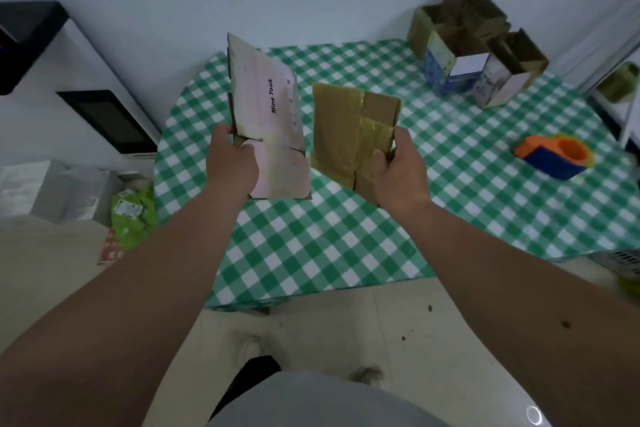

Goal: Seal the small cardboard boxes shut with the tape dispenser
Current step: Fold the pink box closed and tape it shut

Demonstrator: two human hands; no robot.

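Green-and-white checked cloth covers the table [346,246] against a pale wall. Open cardboard boxes [474,48] cluster at its far right corner. Above the cloth, the left hand [230,158] grips a flattened pink box [270,121]; the right hand [398,166] grips a flattened brown taped box [346,128]. An orange-and-blue tape dispenser [554,154] lies to the right.

Dim, flat, bluish-grey cast throughout; no hard shadows, no clear light source. Strong wide-angle bending at edges, counter [450,184] rim bowed. Soft focus overall, motion smear at far right; small glare spot bottom right.
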